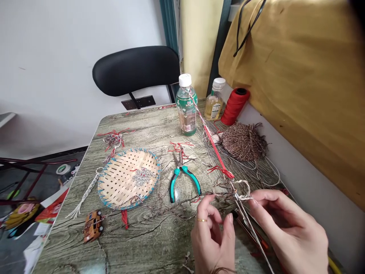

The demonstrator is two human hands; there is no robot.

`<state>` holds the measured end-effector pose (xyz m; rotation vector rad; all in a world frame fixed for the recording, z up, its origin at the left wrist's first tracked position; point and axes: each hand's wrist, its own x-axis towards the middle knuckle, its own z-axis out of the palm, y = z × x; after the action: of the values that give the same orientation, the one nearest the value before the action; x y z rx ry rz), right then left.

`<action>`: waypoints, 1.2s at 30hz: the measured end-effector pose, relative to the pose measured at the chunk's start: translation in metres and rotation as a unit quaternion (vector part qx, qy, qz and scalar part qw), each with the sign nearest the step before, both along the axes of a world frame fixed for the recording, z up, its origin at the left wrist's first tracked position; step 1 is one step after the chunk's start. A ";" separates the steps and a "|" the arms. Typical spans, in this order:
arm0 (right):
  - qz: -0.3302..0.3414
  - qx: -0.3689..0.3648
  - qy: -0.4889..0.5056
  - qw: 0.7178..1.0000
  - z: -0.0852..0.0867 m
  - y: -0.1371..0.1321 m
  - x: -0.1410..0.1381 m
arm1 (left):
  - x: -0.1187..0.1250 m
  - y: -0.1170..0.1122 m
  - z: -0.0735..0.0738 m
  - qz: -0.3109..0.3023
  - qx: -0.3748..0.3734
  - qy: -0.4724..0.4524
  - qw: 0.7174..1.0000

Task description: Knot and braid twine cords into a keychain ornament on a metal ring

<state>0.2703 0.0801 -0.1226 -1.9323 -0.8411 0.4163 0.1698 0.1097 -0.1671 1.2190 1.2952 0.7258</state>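
My left hand (212,234) and my right hand (285,228) meet near the table's front edge over a knotted piece of cord work (236,190). The piece is made of pale twisted strands and red thread (212,144), stretched taut up to a green-labelled bottle (186,106). My right fingers pinch the pale strands just below the knot. My left fingers are curled and pinched beside the strands, a ring on one finger.
Teal-handled pliers (182,177) lie left of the hands. A woven tray (128,179) holds metal beads. A toy car (92,226), a braided cord (85,194), a brown cord bundle (243,140), a red spool (235,106), a small oil bottle (214,102) and a black chair (137,70) are nearby.
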 end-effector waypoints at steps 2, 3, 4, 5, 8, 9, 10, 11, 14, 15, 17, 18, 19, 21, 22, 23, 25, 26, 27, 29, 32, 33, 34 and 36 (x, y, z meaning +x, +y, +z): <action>-0.017 0.015 0.070 0.997 0.000 0.005 -0.001 | 0.001 -0.001 0.000 0.027 0.000 -0.008 1.000; -0.025 0.026 0.114 0.993 0.000 0.008 -0.002 | 0.001 -0.001 0.001 0.040 0.002 -0.011 0.999; -0.032 0.038 0.165 0.985 0.001 0.011 -0.003 | 0.003 -0.002 0.003 0.053 0.006 -0.014 0.998; -0.038 0.052 0.214 0.975 0.001 0.013 -0.004 | 0.004 -0.002 0.005 0.063 0.015 -0.016 0.998; -0.038 0.086 0.333 0.938 -0.001 0.019 -0.007 | 0.007 -0.003 0.009 0.075 0.070 -0.026 0.994; -0.031 0.091 0.358 0.929 -0.001 0.020 -0.008 | 0.007 -0.004 0.010 0.072 0.092 -0.033 0.993; -0.020 0.090 0.378 0.921 -0.002 0.020 -0.008 | 0.008 -0.005 0.010 0.067 0.110 -0.041 0.991; -0.009 0.087 0.392 0.916 -0.004 0.020 -0.008 | 0.008 -0.006 0.010 0.061 0.124 -0.046 0.989; 0.012 0.079 0.399 0.913 -0.007 0.016 -0.005 | 0.007 -0.008 0.010 0.035 0.131 -0.038 0.990; 0.015 0.077 0.395 0.915 -0.008 0.014 -0.003 | 0.006 -0.008 0.010 0.028 0.127 -0.031 0.991; 0.029 0.067 0.389 0.918 -0.008 0.009 -0.001 | 0.004 -0.006 0.013 0.021 0.105 -0.027 0.994; 0.040 0.060 0.388 0.919 -0.008 0.007 0.000 | 0.003 -0.004 0.016 0.020 0.089 -0.034 0.995; 0.051 0.055 0.386 0.920 -0.008 0.005 0.001 | 0.002 -0.002 0.019 0.018 0.069 -0.045 0.996; 0.065 0.051 0.373 0.924 -0.007 0.002 0.002 | 0.001 0.003 0.025 0.013 0.018 -0.072 0.997; 0.065 0.049 0.362 0.929 -0.007 0.001 0.002 | 0.001 0.006 0.029 0.013 -0.011 -0.083 0.996; 0.061 0.045 0.353 0.932 -0.006 -0.001 0.002 | 0.001 0.008 0.032 0.015 -0.040 -0.091 0.995; 0.048 0.031 0.345 0.937 -0.005 -0.004 0.002 | 0.002 0.013 0.037 0.021 -0.094 -0.110 0.989; 0.043 0.024 0.345 0.937 -0.004 -0.006 0.002 | 0.003 0.015 0.039 0.021 -0.118 -0.123 0.985; 0.042 0.019 0.346 0.937 -0.003 -0.008 0.001 | 0.004 0.017 0.040 0.018 -0.141 -0.136 0.981; 0.052 0.013 0.348 0.936 0.000 -0.012 0.001 | 0.005 0.020 0.043 0.002 -0.182 -0.161 0.970; 0.082 0.003 0.345 0.935 0.004 -0.015 0.001 | 0.006 0.024 0.047 -0.018 -0.225 -0.194 0.955; 0.091 -0.001 0.348 0.933 0.006 -0.015 0.001 | 0.006 0.025 0.049 -0.021 -0.235 -0.206 0.950; 0.099 -0.004 0.352 0.931 0.007 -0.014 0.001 | 0.006 0.026 0.050 -0.021 -0.244 -0.216 0.945; 0.111 -0.007 0.361 0.926 0.009 -0.013 0.001 | 0.005 0.028 0.054 -0.023 -0.258 -0.228 0.939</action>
<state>0.2709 0.0671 -0.1138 -1.5109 -0.5554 1.1839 0.1749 0.1381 -0.1133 0.6044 0.9766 0.5429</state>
